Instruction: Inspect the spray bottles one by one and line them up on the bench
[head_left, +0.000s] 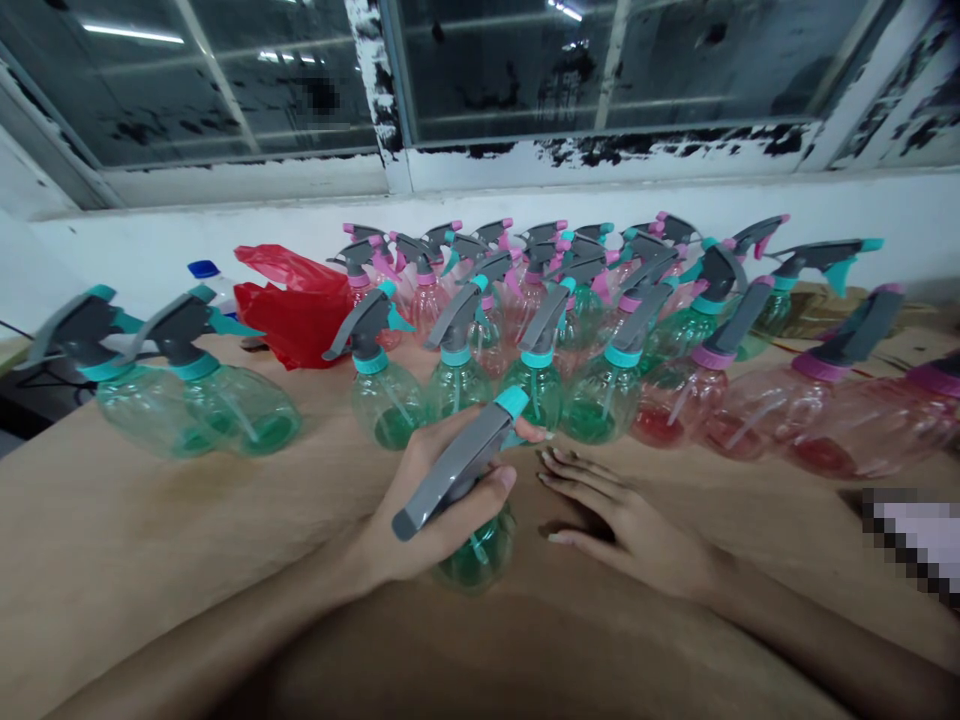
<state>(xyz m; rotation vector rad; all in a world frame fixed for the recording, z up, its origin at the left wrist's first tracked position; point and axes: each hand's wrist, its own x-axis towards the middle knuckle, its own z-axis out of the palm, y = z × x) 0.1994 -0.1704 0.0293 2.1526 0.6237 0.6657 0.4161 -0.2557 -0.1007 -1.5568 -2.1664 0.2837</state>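
My left hand [442,500] is wrapped round the neck and trigger of a green spray bottle [476,555] with a grey head and teal nozzle. That bottle stands upright at the table's near side, its collar hidden by my fingers. To its right, my right hand [622,510] rests on the tabletop with fingers stretched out and nothing in them. Just beyond both hands is a row of green spray bottles [604,400] with teal collars. Pink spray bottles [679,400] with magenta collars continue that row to the right.
Two more green bottles [247,405] stand at the left on the wooden table [187,540]. Behind them are a red plastic bag [300,310] and a blue-capped bottle [214,285]. Several pink and green sprayers crowd towards the window [600,70]. A blurred-out item lies at right.
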